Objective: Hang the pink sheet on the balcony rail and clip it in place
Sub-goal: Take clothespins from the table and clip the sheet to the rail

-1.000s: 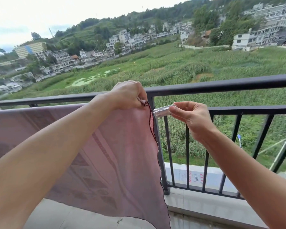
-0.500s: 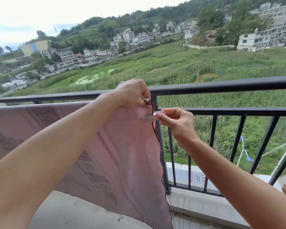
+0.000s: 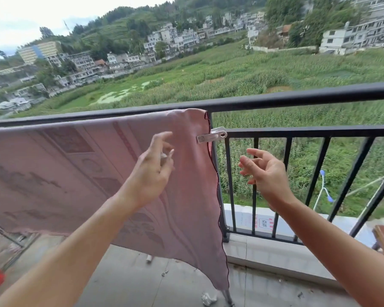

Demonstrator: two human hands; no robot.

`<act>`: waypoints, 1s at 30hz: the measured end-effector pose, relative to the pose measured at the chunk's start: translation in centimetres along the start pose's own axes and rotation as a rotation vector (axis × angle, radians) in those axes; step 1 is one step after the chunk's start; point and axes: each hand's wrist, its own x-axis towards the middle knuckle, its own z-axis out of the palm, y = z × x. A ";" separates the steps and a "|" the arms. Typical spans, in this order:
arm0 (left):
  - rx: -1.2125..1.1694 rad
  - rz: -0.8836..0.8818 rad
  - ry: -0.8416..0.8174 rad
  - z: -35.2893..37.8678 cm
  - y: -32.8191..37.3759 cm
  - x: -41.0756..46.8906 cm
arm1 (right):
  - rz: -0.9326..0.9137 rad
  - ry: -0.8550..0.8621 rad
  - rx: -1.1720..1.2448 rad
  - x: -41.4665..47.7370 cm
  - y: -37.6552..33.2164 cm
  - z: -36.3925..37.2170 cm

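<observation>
while the patterned pink sheet drapes over the black metal balcony rail, long axis running left to right, a white plastic clip lies horizontal pinning its right edge. left hand and right hand hover with fingers loosely spread, just near the sheet; red writing on the far ledge is unreadable.

One pink sheet hangs on one balcony rail. One white clip sits at the sheet's right edge. Two hands show: left hand, right hand.

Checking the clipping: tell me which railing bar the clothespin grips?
The thick post at the pink sheet's right edge; the white clothespin pinches there, not the thinner balusters.
</observation>
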 end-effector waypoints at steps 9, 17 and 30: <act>-0.155 -0.551 -0.501 8.3 -8.7 -12.0 | 0.085 -0.350 -0.387 -8.8 8.0 3.2; -0.062 -0.377 -0.909 11.3 -8.6 -13.8 | 0.008 -0.537 -0.652 -12.9 10.5 2.8; 1.123 0.811 -0.590 19.7 -6.8 -2.5 | 0.216 -0.229 -0.768 -11.9 15.5 -7.4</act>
